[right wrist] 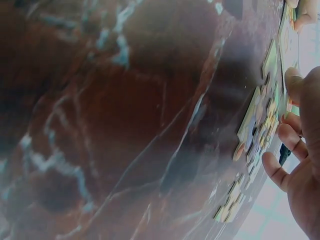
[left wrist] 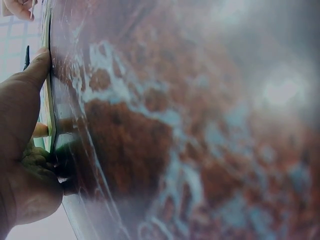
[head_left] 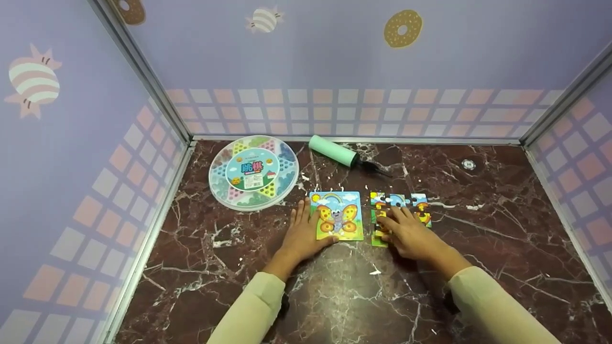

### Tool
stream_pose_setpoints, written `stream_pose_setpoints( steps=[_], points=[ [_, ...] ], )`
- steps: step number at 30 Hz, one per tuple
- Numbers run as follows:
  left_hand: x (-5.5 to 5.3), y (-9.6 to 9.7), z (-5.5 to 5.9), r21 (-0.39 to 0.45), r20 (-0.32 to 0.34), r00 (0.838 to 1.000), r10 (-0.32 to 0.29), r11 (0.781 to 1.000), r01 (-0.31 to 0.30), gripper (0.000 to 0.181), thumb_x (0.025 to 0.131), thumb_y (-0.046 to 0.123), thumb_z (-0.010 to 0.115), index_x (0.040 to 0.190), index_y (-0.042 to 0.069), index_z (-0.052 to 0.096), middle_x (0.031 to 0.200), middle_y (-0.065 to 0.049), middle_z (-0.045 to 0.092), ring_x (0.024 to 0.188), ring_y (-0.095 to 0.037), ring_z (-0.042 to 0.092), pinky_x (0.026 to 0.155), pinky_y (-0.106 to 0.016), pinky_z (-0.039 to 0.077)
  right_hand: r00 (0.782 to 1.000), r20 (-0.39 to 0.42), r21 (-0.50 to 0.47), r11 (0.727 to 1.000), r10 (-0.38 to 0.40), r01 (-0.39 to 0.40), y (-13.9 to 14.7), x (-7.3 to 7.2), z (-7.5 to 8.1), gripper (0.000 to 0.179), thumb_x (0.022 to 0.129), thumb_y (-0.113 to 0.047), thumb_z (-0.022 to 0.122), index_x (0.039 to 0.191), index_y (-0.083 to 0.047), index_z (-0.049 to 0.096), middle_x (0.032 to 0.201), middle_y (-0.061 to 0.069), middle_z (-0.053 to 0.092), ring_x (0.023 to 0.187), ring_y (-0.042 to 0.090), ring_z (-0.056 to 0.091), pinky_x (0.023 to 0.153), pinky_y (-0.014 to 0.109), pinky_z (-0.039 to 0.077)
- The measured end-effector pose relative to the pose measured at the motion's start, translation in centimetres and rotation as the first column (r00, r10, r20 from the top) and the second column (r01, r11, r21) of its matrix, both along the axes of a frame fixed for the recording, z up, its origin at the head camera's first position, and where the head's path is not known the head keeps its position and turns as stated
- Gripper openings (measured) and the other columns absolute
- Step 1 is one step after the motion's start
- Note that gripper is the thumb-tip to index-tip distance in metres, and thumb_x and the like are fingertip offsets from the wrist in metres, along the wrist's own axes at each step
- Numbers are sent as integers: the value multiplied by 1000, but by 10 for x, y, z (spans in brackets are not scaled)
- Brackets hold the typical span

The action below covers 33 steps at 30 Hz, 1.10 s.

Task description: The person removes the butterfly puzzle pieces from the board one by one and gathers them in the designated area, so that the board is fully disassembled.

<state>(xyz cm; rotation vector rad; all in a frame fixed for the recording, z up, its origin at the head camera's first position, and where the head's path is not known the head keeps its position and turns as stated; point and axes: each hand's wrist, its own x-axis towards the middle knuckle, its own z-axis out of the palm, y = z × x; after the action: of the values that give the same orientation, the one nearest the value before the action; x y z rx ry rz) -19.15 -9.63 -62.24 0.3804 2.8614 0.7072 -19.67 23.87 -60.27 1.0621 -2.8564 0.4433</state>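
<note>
In the head view, my left hand (head_left: 302,235) rests along the left side of a square butterfly picture board (head_left: 337,216). Its fingers lie fairly straight, and the thumb (left wrist: 41,65) touches the board's lower edge. To the right, my right hand (head_left: 412,235) reaches over several loose jigsaw pieces (head_left: 398,199) laid close together. Between its thumb and fingers it pinches a small yellow-and-orange jigsaw piece (head_left: 381,228). The hand hides part of the group. The right wrist view shows the flat pieces (right wrist: 254,125) beside the fingers.
A round Chinese checkers set (head_left: 253,173) with a clear cover lies at the back left. Behind the board is a mint green hand pump (head_left: 333,150) with a black nozzle. A small round disc (head_left: 468,164) lies at the back right. Patterned walls (head_left: 306,62) enclose the marbled tabletop (head_left: 344,306).
</note>
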Motion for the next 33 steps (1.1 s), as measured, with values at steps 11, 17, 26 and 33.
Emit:
stream_pose_setpoints(
  steps=[11,17,26,33],
  points=[
    [1,1,3,4,8,1000,7,1000,-7,103,98,68,72,170,2,39,185,-28,4,174,-44,4,142,-59,6,999,32,-38,999,-32,33,25,9,1,45,101,-23,81,143,-11,70,121,15,61,113,38,57,94,60,54],
    [1,1,3,5,13,1000,5,1000,-5,103,98,68,71,170,3,38,185,-27,4,174,-43,3,142,-59,6,997,43,-31,997,-65,66,41,14,2,46,102,-22,80,145,-10,68,126,19,62,120,45,60,94,75,55],
    [0,2,-1,7,6,1000,-7,1000,7,103,98,66,73,170,1,38,184,-29,3,174,-46,2,141,-60,6,996,21,-26,996,-89,90,64,20,2,49,98,-21,85,143,-9,71,118,10,65,109,30,57,87,55,52],
    [2,1,1,11,8,1000,8,1000,-8,103,98,67,73,170,1,39,185,-28,3,174,-44,3,142,-59,6,995,18,-17,995,-100,100,79,25,1,39,97,-18,86,134,-10,76,117,8,66,111,31,59,86,56,52]
  ],
)
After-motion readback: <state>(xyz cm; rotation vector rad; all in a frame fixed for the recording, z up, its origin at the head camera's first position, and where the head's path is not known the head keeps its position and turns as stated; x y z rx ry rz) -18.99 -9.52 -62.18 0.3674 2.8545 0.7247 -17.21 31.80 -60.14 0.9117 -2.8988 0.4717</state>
